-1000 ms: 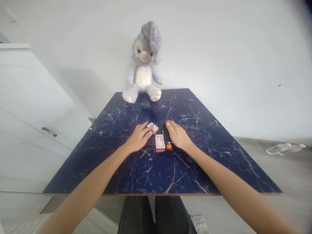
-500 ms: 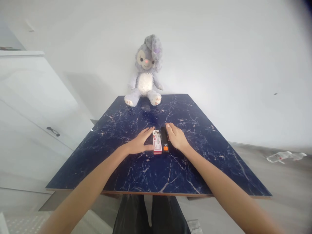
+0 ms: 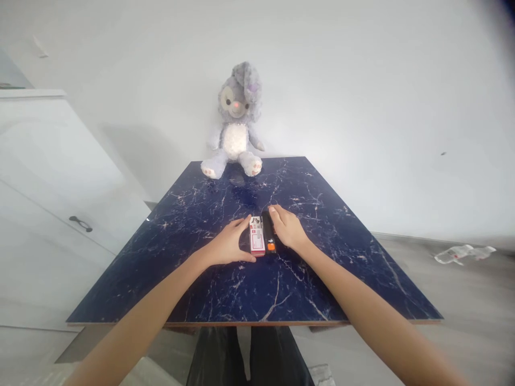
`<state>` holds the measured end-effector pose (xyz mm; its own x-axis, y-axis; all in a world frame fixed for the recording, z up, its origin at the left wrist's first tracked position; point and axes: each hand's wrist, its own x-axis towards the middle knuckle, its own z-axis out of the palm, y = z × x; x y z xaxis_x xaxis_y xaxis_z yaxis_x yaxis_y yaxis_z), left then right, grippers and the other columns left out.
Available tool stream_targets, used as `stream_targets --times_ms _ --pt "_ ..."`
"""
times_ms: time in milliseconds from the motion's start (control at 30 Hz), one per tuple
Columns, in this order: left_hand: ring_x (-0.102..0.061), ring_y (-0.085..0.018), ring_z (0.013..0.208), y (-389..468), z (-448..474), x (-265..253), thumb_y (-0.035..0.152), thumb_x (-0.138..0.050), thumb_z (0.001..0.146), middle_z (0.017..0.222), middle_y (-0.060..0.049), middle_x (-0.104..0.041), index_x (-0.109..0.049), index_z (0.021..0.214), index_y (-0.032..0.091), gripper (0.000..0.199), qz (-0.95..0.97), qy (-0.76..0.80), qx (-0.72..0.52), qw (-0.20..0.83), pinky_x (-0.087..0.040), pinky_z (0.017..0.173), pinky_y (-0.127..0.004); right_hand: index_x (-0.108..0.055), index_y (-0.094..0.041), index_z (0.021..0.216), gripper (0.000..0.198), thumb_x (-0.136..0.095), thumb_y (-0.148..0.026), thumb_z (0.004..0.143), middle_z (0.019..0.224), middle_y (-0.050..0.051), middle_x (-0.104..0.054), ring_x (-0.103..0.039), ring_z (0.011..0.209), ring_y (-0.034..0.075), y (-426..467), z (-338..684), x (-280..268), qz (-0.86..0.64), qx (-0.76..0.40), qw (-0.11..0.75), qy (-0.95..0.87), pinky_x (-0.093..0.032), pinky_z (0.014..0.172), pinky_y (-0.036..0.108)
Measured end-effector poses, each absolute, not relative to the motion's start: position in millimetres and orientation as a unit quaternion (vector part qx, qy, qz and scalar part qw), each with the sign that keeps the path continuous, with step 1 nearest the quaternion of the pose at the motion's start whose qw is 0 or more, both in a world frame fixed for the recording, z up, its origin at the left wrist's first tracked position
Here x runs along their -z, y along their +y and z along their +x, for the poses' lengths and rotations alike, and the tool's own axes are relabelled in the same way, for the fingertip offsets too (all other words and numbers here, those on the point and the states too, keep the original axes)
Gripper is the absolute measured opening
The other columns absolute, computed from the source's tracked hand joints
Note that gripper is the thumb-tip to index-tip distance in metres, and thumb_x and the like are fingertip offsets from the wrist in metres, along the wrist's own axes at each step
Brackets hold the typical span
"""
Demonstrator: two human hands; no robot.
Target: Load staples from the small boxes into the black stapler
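A small white and red box (image 3: 257, 238) lies lengthwise on the blue marbled table (image 3: 241, 295). My left hand (image 3: 227, 244) spans its left side, fingertips at the far end and thumb at the near end, closed around it. Directly along the box's right side lies a slim black object (image 3: 268, 231) with an orange patch at its near end; I cannot make out its kind. My right hand (image 3: 287, 228) is closed against its right side, with fingers curled at the far end and partly hidden.
A grey plush rabbit (image 3: 235, 128) sits at the table's far edge against the white wall. To the left stands a white cabinet (image 3: 48, 177) with a dark handle. Clear plastic packaging (image 3: 462, 254) lies on the floor at right.
My left thumb has shifted from the white and red box's left side to its near end. The view has moved slightly. My right hand stays at the black object.
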<state>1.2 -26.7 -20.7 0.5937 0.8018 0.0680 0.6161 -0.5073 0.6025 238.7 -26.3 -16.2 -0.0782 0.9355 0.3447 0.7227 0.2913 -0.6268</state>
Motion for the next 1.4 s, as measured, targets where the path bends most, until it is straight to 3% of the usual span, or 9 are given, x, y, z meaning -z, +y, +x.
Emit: stream_targets --times_ms 167,367,567,733,900,1133,1400 --pt "-0.055 -0.038 0.124 -40 7 14 0.049 -0.088 0.061 0.142 -0.016 -0.053 -0.024 0.158 0.028 0.118 0.829 0.454 -0.178 0.273 -0.046 0.103 -0.051 -0.061 -0.023 0.104 0.047 -0.02 -0.046 0.106 0.096 0.006 -0.07 -0.064 0.083 0.019 -28 238 11 -0.584 -0.156 0.349 -0.716 -0.039 0.072 0.026" --pt "-0.069 -0.025 0.101 -67 20 20 0.03 -0.079 0.075 0.14 -0.013 -0.057 -0.019 0.158 0.03 0.103 0.762 0.492 -0.247 0.34 -0.059 0.088 -0.041 -0.06 -0.023 0.105 0.045 -0.022 -0.045 0.106 0.099 0.006 -0.07 -0.064 0.085 0.019 -27 238 11 -0.584 -0.156 0.344 -0.719 -0.038 0.074 0.026" --pt "-0.07 -0.023 0.104 -76 32 22 0.024 -0.077 0.079 0.143 -0.01 -0.055 -0.032 0.153 0.033 0.088 0.737 0.482 -0.321 0.349 -0.061 0.089 -0.038 -0.06 -0.024 0.106 0.043 -0.022 -0.043 0.107 0.102 0.005 -0.07 -0.064 0.092 0.019 -26 239 14 -0.573 -0.142 0.347 -0.729 -0.039 0.078 0.027" --pt "-0.073 -0.025 0.099 -72 34 19 0.02 -0.078 0.077 0.125 -0.009 -0.068 -0.035 0.153 0.032 0.088 0.736 0.468 -0.304 0.384 -0.061 0.087 -0.039 -0.06 -0.023 0.107 0.042 -0.022 -0.043 0.107 0.101 0.005 -0.07 -0.065 0.095 0.02 -27 237 15 -0.575 -0.133 0.344 -0.731 -0.04 0.081 0.028" --pt "-0.073 -0.025 0.1 -71 37 25 0.021 -0.078 0.077 0.119 -0.007 -0.072 -0.042 0.149 0.031 0.08 0.726 0.451 -0.33 0.401 -0.061 0.089 -0.04 -0.062 -0.024 0.11 0.04 -0.027 -0.043 0.106 0.104 0.006 -0.072 -0.068 0.097 0.021 -24 239 13 -0.596 -0.148 0.329 -0.717 -0.043 0.082 0.028" --pt "-0.072 -0.024 0.106 -25 77 36 0.013 -0.082 0.068 0.133 -0.01 -0.066 -0.05 0.141 0.024 0.08 0.713 0.39 -0.377 0.444 -0.057 0.096 -0.04 -0.059 -0.022 0.125 0.041 -0.04 -0.048 0.1 0.113 0.009 -0.073 -0.068 0.106 0.025 -8 272 9 -0.665 -0.183 0.286 -0.665 -0.046 0.09 0.032" --pt "-0.072 -0.026 0.102 36 189 45 0.003 -0.082 0.061 0.134 -0.016 -0.064 -0.054 0.136 0.018 0.082 0.721 0.347 -0.38 0.464 -0.058 0.091 -0.039 -0.056 -0.013 0.131 0.051 -0.044 -0.047 0.095 0.118 0.019 -0.07 -0.066 0.112 0.034 11 350 10 -0.781 -0.135 0.256 -0.553 -0.047 0.095 0.043"
